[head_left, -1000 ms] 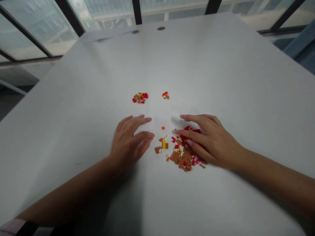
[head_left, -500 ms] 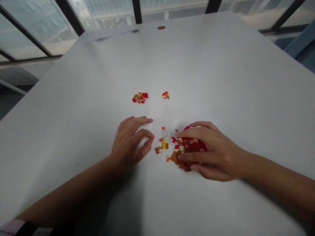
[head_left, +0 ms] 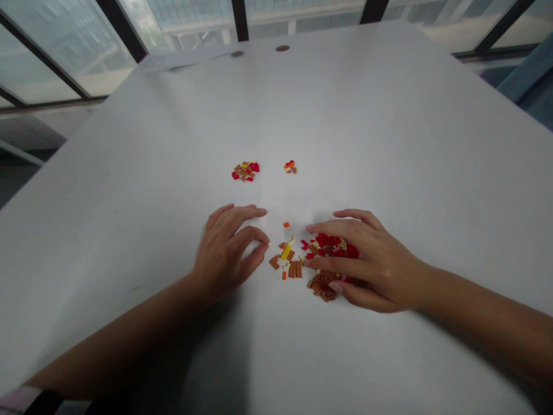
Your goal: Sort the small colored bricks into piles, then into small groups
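My left hand (head_left: pixel 233 248) hovers left of the loose pieces, thumb and index finger pinched together. A tiny pale speck shows at the fingertips, too small to name. My right hand (head_left: pixel 371 259) has its fingers spread over a heap of small toy bricks (head_left: pixel 330 245), red, brown and cream, and partly covers it. One fingertip touches the edge of a brown ribbed brick group (head_left: pixel 295 269). Between the hands lie a yellow brick (head_left: pixel 286 252), a brown brick (head_left: pixel 275 262) and an orange brick (head_left: pixel 284 275). Another orange brick (head_left: pixel 286 225) lies farther out.
On the white table (head_left: pixel 389 132), beyond my hands, sit a mixed brick pile (head_left: pixel 246 171) and a smaller brick cluster (head_left: pixel 291 167). Two round discs (head_left: pixel 282 48) are at the far edge, before the windows. A bluish cloth-like shape (head_left: pixel 529 86) is at right.
My right hand has shifted slightly left, and brown bricks have come away from the heap toward the middle. The yellow brick has turned a little. My left hand keeps its pinch almost in place.
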A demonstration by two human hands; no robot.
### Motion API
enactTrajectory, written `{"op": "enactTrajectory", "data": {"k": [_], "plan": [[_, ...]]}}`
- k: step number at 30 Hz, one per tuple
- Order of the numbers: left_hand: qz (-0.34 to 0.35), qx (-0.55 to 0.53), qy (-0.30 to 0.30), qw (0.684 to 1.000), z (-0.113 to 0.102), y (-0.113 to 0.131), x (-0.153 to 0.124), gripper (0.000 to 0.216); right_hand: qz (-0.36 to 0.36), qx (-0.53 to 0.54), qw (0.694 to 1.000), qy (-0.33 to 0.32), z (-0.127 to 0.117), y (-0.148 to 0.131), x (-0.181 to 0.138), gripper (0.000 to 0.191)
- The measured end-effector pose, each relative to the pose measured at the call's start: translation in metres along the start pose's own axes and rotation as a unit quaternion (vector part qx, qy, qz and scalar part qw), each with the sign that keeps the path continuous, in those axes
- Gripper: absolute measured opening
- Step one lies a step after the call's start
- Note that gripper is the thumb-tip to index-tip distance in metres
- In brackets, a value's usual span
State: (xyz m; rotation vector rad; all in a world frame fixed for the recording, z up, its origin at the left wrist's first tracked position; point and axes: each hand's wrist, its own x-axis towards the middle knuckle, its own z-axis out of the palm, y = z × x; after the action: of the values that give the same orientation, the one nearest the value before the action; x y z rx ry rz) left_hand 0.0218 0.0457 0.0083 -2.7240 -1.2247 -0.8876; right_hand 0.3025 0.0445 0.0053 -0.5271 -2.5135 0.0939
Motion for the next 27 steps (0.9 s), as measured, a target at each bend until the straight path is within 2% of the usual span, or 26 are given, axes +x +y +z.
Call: {"op": "enactTrajectory", "data": {"k": [7, 15, 18, 22, 27], "plan": [[0.030, 0.032, 0.015, 0.999, -0.0010, -0.0005, -0.0003, 0.006, 0.023, 0.009, 0.999, 0.047, 0.0007, 0.0017, -0.0036, 0.025], [0.069, 0.075, 0.032, 0.994, -0.0011, -0.0010, -0.0015, 0.009, 0.026, 0.009, 0.999, 0.022, 0.0023, 0.0019, -0.0030, 0.028], [0.077, 0.080, 0.043, 0.993, 0.0004, -0.0016, -0.0018, 0.009, 0.011, 0.045, 0.998, 0.038, -0.0004, 0.0003, -0.0027, 0.026], [0.084, 0.084, 0.048, 0.992, 0.0006, -0.0028, -0.0020, 0.009, -0.006, 0.098, 0.995, 0.022, -0.0004, -0.0029, -0.0012, 0.026], [0.085, 0.079, 0.040, 0.992, -0.0008, -0.0032, -0.0025, 0.010, 0.006, 0.075, 0.997, 0.005, 0.0021, -0.0040, -0.0001, 0.027]]}}
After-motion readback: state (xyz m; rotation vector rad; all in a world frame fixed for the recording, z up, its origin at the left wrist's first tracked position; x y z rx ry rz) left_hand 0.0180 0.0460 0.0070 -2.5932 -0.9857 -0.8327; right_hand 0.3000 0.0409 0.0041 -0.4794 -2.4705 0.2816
